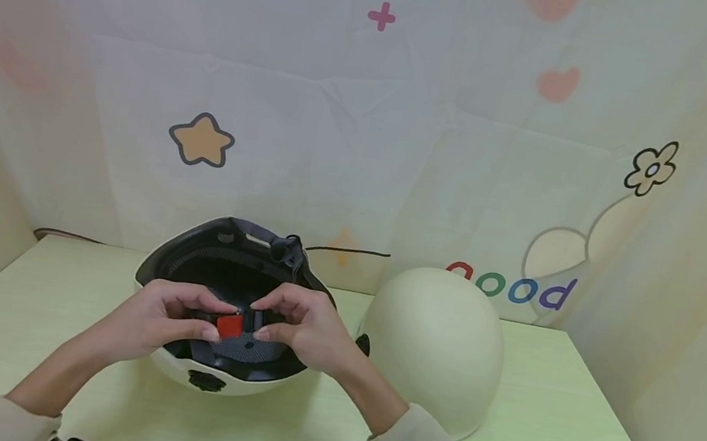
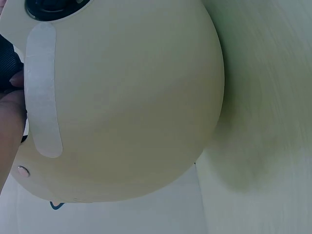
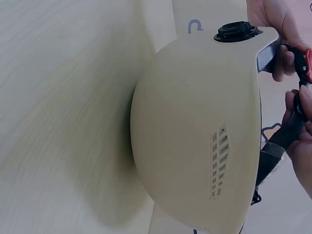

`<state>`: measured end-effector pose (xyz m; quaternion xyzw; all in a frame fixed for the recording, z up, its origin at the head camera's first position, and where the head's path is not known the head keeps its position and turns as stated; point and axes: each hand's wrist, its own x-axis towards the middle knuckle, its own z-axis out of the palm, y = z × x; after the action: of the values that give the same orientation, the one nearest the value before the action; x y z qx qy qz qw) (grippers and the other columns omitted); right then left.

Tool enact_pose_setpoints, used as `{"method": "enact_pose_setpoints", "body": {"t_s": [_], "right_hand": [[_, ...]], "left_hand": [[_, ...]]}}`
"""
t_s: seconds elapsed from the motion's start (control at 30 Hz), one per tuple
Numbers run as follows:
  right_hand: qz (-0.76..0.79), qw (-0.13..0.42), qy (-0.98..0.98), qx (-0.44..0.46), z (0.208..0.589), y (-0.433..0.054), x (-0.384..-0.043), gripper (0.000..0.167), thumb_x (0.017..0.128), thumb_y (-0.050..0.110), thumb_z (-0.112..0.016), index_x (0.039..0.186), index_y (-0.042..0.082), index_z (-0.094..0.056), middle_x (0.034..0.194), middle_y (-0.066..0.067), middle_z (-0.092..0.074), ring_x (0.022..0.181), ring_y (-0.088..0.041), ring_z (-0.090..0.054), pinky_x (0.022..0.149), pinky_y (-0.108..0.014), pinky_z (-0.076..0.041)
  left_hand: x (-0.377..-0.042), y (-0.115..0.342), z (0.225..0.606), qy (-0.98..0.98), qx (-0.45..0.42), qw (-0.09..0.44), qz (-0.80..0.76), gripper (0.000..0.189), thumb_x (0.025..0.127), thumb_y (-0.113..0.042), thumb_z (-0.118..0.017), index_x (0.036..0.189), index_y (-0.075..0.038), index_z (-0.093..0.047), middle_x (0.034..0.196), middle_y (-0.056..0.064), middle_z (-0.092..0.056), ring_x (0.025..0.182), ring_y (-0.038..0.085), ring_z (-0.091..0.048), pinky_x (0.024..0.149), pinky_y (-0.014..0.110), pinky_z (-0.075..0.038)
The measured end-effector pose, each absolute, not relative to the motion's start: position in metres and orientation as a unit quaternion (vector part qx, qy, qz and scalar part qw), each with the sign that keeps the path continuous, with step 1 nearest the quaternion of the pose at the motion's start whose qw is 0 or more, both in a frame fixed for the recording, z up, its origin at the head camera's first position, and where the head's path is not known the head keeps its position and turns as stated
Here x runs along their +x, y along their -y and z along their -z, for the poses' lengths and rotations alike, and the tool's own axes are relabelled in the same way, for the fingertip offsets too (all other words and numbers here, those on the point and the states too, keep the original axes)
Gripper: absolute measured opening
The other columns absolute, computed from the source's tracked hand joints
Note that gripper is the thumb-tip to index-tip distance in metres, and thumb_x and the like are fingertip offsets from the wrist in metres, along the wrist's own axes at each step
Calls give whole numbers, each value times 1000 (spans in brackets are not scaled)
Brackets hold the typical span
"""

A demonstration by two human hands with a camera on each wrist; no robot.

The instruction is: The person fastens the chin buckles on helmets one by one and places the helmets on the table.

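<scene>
A cream helmet [image 1: 170, 368] lies upside down on the table, its black padded inside facing up and toward me. Above its opening my left hand [image 1: 167, 315] pinches the red part of the chin strap buckle [image 1: 229, 325]. My right hand [image 1: 311, 331] pinches the black part of the buckle [image 1: 253, 320] between thumb and fingers. Both halves sit close together; whether they are joined I cannot tell. In the right wrist view, the black strap [image 3: 273, 153] runs from the helmet's rim up to my fingers. The left wrist view shows mostly the helmet's smooth shell [image 2: 131, 97].
A second cream helmet [image 1: 438, 345] stands dome up to the right, close to my right forearm. Both helmets rest on a pale green table [image 1: 568, 431]. A printed cloth [image 1: 365, 139] hangs behind the table and along its sides.
</scene>
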<state>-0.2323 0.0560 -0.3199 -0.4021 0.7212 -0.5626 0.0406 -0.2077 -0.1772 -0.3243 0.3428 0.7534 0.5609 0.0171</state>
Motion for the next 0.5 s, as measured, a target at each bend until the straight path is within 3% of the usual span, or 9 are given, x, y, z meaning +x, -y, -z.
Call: {"method": "enact_pose_setpoints", "body": {"t_s": [0.17,0.5], "right_hand": [[567,40,-718,-401,320,-55,-229,24,75,-15,-64,98,-8,-60,91,-21,-63,77,-21,-62,66,-23,-50],[571,36,-726,-382,325,-54,-226,22,76,-13,-65,97,-7,-61,87,-21,-64,68,-7,-57,61,-20,-46]], "left_hand": [[-208,177,326,-751,342,22,-564,27,83,-2,-65,106,10,-60,93,-3,-65,71,20,-63,64,30,-54],[-207,177,327,-762,340,14,-551,28,82,-5,-66,106,9,-62,91,-1,-63,68,18,-63,63,30,-53]]}}
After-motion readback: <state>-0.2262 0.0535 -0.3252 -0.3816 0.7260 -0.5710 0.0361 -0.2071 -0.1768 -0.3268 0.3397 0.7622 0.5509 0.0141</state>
